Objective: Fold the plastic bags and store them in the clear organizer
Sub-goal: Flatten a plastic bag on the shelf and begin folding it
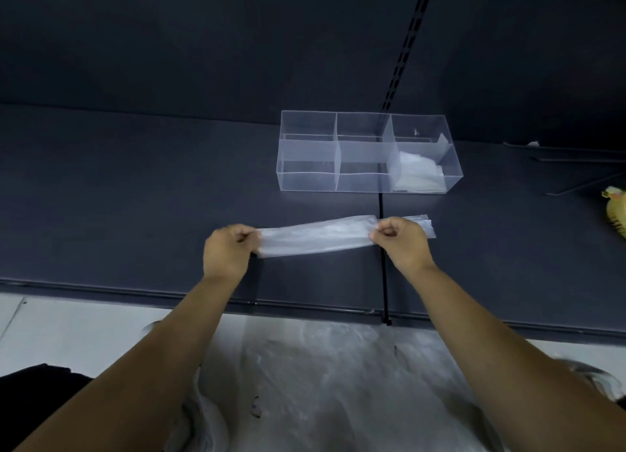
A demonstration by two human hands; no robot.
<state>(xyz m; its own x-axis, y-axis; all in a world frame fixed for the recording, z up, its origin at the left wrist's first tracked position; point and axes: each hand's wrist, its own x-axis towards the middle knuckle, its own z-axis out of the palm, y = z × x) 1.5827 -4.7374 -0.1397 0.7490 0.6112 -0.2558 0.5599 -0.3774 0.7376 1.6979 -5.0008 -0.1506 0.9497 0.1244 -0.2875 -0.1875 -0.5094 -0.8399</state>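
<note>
2 hands hold 1 plastic bag that is already folded down into a long, narrow strip. It lies low over the dark shelf, just in front of the clear organizer and apart from it. Whether the strip rests on the shelf or hangs just above it, I cannot tell.

The left hand has its fingers curled and pinches the strip's left end. The right hand, also curled, pinches the strip near its right end, and a short tail of plastic sticks out past it.

The strip's long axis runs left to right, nearly parallel to the organizer's long front wall. Its right end sits slightly farther from the person than its left.

The organizer shows 6 compartments, 3 across and 2 deep. Folded bags already sit in the front right compartment, and the other 5 look empty.

By my judgement the task is partly done. The lengthwise folding of this bag looks finished, but it likely still needs folding along its length into a small packet before it fits a compartment. A heap of loose plastic bags lies below the shelf edge near the person, so more bags seem left to fold.
</note>
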